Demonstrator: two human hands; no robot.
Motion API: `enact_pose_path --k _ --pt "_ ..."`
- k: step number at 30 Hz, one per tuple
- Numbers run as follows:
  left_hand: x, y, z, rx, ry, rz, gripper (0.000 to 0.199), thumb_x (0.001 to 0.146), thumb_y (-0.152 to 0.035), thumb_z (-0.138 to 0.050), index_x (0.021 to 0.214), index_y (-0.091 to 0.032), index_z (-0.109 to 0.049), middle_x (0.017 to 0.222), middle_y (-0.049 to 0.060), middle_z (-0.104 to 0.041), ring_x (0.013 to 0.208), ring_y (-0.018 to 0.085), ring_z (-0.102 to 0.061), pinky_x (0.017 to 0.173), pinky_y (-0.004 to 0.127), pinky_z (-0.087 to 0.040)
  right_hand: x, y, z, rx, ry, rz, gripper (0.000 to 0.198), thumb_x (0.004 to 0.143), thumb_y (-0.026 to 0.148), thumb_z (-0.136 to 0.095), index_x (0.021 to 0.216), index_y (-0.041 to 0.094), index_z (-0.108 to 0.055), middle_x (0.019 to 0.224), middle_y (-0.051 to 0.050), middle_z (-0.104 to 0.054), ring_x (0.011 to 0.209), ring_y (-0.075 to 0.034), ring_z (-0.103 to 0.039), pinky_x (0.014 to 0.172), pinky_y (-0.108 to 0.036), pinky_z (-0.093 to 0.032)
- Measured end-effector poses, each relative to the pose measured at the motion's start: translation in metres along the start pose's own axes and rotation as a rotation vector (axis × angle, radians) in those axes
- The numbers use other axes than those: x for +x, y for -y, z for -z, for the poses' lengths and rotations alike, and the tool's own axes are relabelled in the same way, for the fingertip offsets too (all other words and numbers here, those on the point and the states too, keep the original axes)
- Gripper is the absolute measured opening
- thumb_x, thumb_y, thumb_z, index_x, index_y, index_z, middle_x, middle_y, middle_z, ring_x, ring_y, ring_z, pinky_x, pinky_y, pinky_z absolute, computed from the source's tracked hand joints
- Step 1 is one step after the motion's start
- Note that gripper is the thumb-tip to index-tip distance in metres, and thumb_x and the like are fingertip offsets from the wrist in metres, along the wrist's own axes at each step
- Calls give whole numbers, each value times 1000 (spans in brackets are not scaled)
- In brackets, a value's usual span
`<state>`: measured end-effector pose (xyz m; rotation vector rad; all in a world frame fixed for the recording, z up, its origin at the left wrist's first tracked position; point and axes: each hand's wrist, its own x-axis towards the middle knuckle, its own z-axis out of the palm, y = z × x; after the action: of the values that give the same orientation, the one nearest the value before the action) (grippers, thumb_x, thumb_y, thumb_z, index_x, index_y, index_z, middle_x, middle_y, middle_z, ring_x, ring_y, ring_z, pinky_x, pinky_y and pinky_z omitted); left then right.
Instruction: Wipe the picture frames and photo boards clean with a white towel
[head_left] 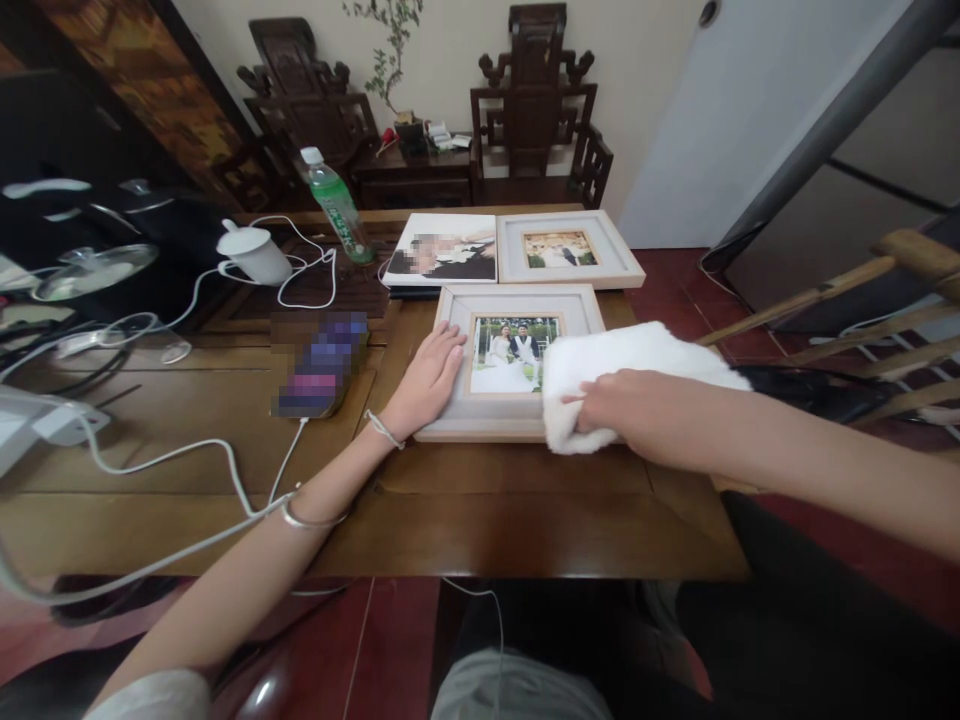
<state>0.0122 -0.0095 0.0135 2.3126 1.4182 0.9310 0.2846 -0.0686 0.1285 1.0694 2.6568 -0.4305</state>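
Note:
A light wooden picture frame (487, 415) with a couple's photo lies flat on the table before me. Across its left border rests my left hand (431, 375), fingers stretched out and touching the frame. My right hand (619, 405) grips a white cloth (622, 350), which covers the frame's right side and spreads past its edge. Some of the right fingers are hidden in the cloth's folds. Just behind lie a second picture frame (622, 255) and, to its left, a white photo panel (442, 225) on something dark.
On the left of the brown table (525, 520) are a phone (322, 365) on a white cable, a lidded white cup (255, 250) and a green-labelled bottle (337, 205). White cables trail over the left side. A wooden chair (825, 290) stands at the right.

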Motion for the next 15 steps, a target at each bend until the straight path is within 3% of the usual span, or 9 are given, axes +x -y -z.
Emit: enact_pose_path --k 4,9,12,15 --pt "-1 2 0 15 7 -13 54 101 -43 -26 129 -7 -55 142 16 -52 142 25 -34 119 46 -26 -1 -17 6 -145 56 -172 33 73 0 -45 80 19 -70 82 -9 -65 71 -21 -59 62 -32 -36" --pt "-1 5 0 67 49 -39 48 99 -41 -33 130 -11 -54 146 16 -48 144 27 -29 118 50 -25 32 -61 6 -244 -55 -216 38 75 3 -46 95 20 -73 96 -13 -68 78 -24 -62 65 -34 -40" --pt "-1 7 -1 82 63 -55 46 98 -39 -37 130 -10 -54 146 17 -47 144 28 -29 118 51 -26 51 -91 3 -377 -141 -158 51 69 -4 -43 107 18 -71 127 -16 -61 104 -28 -60 71 -36 -44" --pt "-2 9 -1 66 44 -53 44 98 -35 -37 131 -11 -52 146 17 -47 144 28 -29 118 51 -26 59 -103 -2 -505 -179 -98 61 66 -8 -42 117 15 -66 148 -15 -44 128 -31 -44 78 -39 -46"
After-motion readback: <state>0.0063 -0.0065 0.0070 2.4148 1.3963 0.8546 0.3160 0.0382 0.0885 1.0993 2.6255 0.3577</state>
